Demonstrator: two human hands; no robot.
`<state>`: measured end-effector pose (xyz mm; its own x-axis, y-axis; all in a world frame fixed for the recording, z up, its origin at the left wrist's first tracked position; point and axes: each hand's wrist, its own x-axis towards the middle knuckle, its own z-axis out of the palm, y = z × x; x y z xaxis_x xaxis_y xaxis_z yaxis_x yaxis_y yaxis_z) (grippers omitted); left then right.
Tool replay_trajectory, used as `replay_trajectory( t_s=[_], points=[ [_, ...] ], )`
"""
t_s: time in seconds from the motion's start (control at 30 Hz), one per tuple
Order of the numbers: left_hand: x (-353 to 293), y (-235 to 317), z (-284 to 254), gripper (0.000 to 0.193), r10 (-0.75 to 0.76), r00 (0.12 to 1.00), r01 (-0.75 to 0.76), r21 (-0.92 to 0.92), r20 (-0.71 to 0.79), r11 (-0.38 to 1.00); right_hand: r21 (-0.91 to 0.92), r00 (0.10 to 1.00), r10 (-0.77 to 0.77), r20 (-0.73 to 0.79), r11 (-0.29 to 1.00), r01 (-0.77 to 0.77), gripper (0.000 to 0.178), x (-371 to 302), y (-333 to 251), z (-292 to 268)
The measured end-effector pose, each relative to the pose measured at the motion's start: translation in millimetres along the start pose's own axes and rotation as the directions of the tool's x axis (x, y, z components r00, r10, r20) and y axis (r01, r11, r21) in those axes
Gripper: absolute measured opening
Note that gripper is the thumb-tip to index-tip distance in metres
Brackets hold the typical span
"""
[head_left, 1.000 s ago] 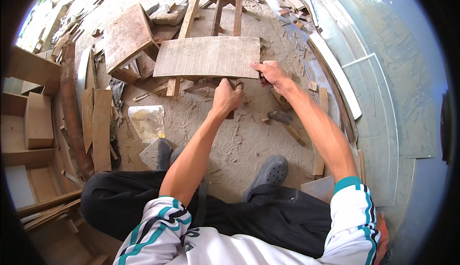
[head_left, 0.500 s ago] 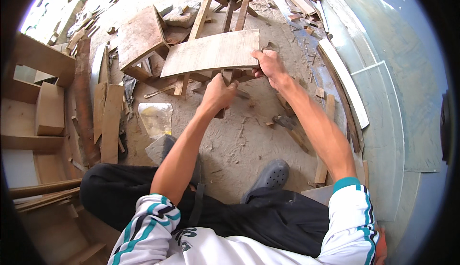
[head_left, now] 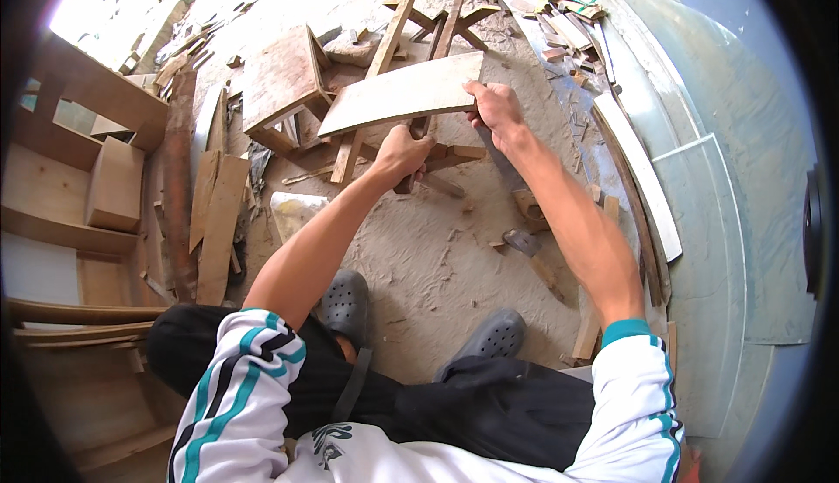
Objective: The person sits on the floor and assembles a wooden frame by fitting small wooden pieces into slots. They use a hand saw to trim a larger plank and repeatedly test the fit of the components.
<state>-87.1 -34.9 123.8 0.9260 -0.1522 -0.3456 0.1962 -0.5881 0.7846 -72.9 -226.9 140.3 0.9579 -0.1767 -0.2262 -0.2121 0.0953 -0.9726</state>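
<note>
A thin, pale wooden board (head_left: 398,97) lies across wooden bars in front of me, its near edge slightly curved. My right hand (head_left: 495,111) is closed on the board's right end, thumb on top and fingers underneath. Just below the near edge, my left hand (head_left: 402,155) is wrapped round a dark wooden bar (head_left: 405,185), whose end sticks out under the fist. Beyond the board, a light wooden bar (head_left: 393,28) and a darker bar (head_left: 454,20) rest near crossed wooden pieces (head_left: 476,21). The board hides where these bars run beneath it.
A box-like wooden piece (head_left: 280,72) stands left of the board. A hammer (head_left: 533,260) lies on the floor near my right forearm. Planks (head_left: 218,229) and a wooden cabinet frame (head_left: 65,229) are at left. Glass sheets (head_left: 699,194) and a white strip (head_left: 642,177) line the right side.
The view has shifted, showing more of my left shoe. Against the surroundings, the board has moved slightly left. Both hands keep their grips.
</note>
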Motion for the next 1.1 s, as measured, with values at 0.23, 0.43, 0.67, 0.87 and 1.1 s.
replay_trajectory(
  t_s=[0.23,0.43,0.67,0.87,1.1],
  points=[
    [64.6,-5.3,4.7,0.047,0.074,0.995,-0.057,0.258,-0.059,0.964,0.146,0.998,-0.004,-0.069,0.989,0.014,0.027,-0.8,13.5,-24.7],
    [117.6,-29.4,-12.3,0.059,0.022,1.000,-0.022,0.425,0.004,0.905,0.262,0.993,0.016,-0.119,0.965,0.016,0.029,2.3,19.3,-27.9],
    [106.0,-118.5,-1.2,0.061,0.315,0.947,-0.190,0.681,-0.063,0.708,0.266,0.998,0.058,-0.010,0.962,-0.053,0.027,-6.4,52.7,-35.5],
    [60.6,-151.4,-7.6,0.050,0.601,0.799,-0.400,0.721,-0.027,0.565,0.253,0.992,0.065,0.110,0.963,-0.091,0.033,-13.0,89.1,-36.2],
    [-2.0,-152.1,5.8,0.061,0.555,0.829,-0.265,0.820,-0.074,0.507,-0.012,0.977,0.072,0.202,0.997,-0.072,0.041,-17.7,83.9,-42.6]
  ],
)
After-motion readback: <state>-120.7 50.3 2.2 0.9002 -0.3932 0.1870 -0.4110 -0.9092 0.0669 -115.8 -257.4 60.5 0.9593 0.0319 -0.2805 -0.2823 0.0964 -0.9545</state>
